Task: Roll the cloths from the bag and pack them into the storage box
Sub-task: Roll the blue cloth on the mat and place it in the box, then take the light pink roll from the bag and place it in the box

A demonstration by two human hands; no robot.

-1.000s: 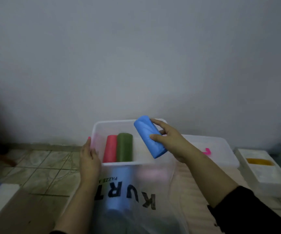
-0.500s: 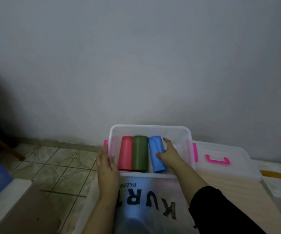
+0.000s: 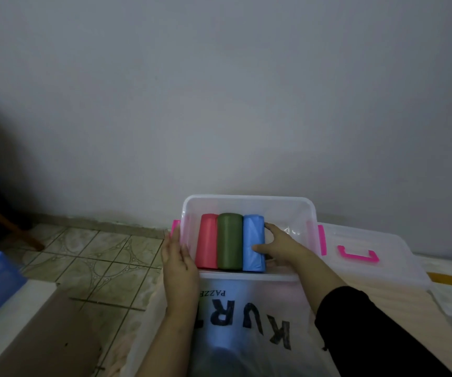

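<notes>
Since a second ago the blue roll (image 3: 253, 242) has come down out of the air and now lies in the storage box (image 3: 246, 204), snug against the green roll (image 3: 229, 240), with the red roll (image 3: 207, 240) on the far side of that — three in a row, lengthwise, filling the box's left half. My right hand (image 3: 276, 244) sits against the blue roll's open side, thumb on its near end and fingers (image 3: 269, 227) curved round its flank; I judge that grip is there to press the roll tight to its neighbours so it does not unwind. My left hand (image 3: 178, 257) lies flat with straight fingers along the box's left wall, by the pink latch (image 3: 175, 227), bracing the box against that push.

Toward the bottom of the frame the printed clear bag (image 3: 246, 317) lies just before the box, something blue showing dimly through it — more cloths, I would guess.

At centre right the box's lid (image 3: 369, 265), with its pink handle, rests on the pale worktop (image 3: 398, 308). Lower left shows patterned floor tiles (image 3: 97, 254); a plain grey wall (image 3: 219, 91) fills the upper frame.
</notes>
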